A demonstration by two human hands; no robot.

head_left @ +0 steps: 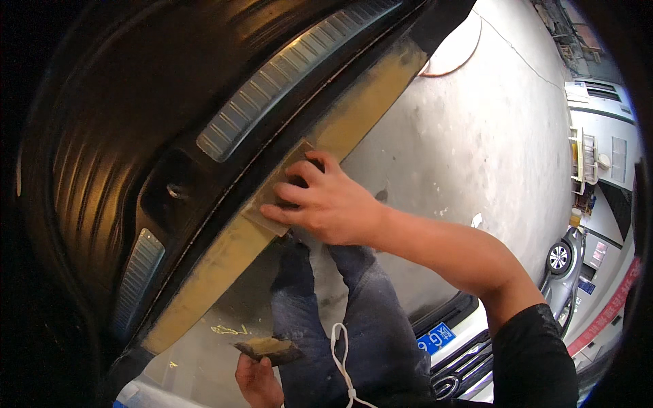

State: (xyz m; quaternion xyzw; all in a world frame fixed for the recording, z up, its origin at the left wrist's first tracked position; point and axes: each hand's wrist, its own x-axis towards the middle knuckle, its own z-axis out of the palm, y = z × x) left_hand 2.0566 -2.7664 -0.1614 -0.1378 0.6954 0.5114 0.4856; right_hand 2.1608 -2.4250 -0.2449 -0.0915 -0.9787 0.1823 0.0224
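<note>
My right hand [320,197] is spread over a flat tan sanding block [258,216], its fingers curled round it and pressing it on a long strip of yellow body filler [354,112]. This filler runs along the outer edge of a car's open boot. Lower down, beside my left thigh, my left hand [260,382] pinches a dark, folded-looking piece [271,347] with yellow dust on top, perhaps sandpaper. It is clear of the car's edge.
Ribbed metal sill plates [292,68] line the dark boot interior [88,136]. Behind my legs, a white car's grille [462,367] and blue number plate [435,338] stand close. A round-rimmed white object [456,44] rests on the grey floor. A silver car [568,268] is farther right.
</note>
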